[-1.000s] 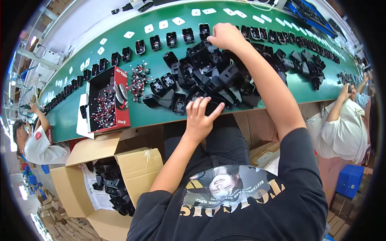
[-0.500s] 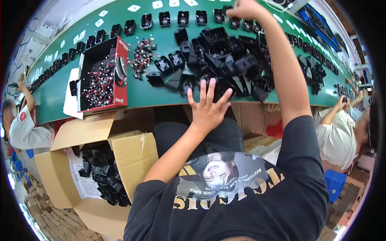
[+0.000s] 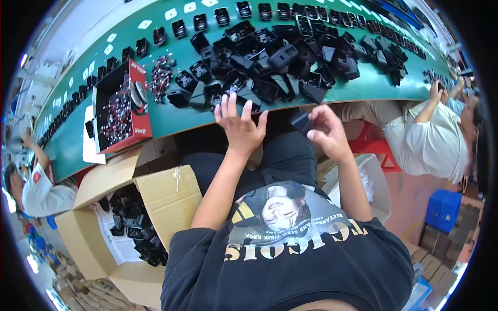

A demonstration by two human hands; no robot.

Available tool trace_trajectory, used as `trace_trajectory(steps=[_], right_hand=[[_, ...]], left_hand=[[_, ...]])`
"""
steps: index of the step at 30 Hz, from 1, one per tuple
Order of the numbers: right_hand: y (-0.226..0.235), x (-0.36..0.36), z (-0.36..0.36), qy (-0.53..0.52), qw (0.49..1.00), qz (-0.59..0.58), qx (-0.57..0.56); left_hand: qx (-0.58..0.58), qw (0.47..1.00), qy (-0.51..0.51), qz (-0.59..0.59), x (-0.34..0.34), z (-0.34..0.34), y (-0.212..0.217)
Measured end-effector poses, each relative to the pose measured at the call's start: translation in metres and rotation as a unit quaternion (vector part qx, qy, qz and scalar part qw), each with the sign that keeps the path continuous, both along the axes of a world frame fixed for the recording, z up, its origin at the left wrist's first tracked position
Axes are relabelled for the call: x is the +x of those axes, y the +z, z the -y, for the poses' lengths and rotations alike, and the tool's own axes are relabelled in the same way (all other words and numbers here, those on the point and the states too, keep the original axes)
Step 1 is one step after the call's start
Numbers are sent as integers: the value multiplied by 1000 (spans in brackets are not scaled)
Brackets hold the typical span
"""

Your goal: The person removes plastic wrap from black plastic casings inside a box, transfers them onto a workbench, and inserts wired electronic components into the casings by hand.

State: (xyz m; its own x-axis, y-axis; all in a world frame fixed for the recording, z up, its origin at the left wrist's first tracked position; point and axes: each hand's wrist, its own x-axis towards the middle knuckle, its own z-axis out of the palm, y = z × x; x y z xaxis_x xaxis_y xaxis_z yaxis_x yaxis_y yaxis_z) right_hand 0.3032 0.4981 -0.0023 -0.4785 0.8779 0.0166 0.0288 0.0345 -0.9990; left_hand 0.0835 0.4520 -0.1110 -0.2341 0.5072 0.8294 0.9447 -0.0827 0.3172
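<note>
Right hand [image 3: 328, 132] now back at near table edge, was over the far row of housings [image 3: 200, 22]; thumb and fingers pinch a black plastic housing [image 3: 301, 121], held just off the edge; left hand [image 3: 239, 127] still spread wide, palm down, by the near side of the housing pile [image 3: 284, 56], contact unclear; pile sits between hands and row; red box [image 3: 140, 116] of wired connectors [image 3: 115, 119] to the left; open cardboard carton [image 3: 171, 192] below it.

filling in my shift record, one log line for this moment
left hand: spread, by black housings | right hand: holds dark part | red box: holds wired parts
</note>
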Motion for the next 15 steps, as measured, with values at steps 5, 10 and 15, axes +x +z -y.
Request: trace_trajectory(steps=[5, 10, 15], right_hand=[[-34, 18, -18, 64, 995, 38, 70], [-21, -11, -61, 142, 971, 127, 147], [-21, -13, -75, 138, 969, 106, 177]], left_hand=[[-104, 991, -6, -82, 5, 7, 2], [-171, 981, 40, -83, 23, -11, 32], [-119, 992, -3, -42, 24, -5, 24]])
